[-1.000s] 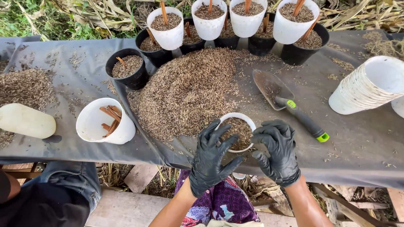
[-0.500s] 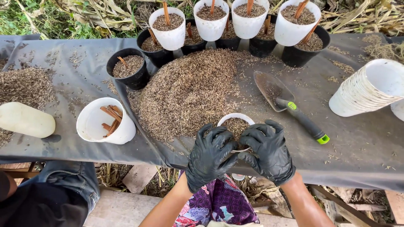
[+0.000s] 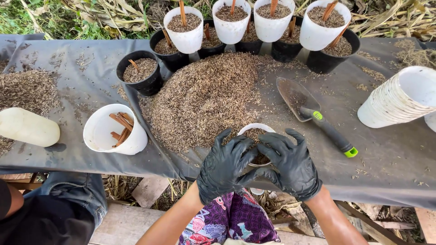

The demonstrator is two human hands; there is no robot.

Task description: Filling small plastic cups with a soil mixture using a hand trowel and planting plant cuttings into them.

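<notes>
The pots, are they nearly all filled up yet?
Done: a row of white and black pots at the back is full, each with a stick in it. In hand: both gloved hands, left hand and right hand, cup a white pot of husks that shows no stick. Left: a big husk pile, a stack of empty cups and sticks in a white cup.

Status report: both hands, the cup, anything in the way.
Left hand and right hand cupped over small white cup of husk. Husk pile beside it. Trowel lies clear.
</notes>
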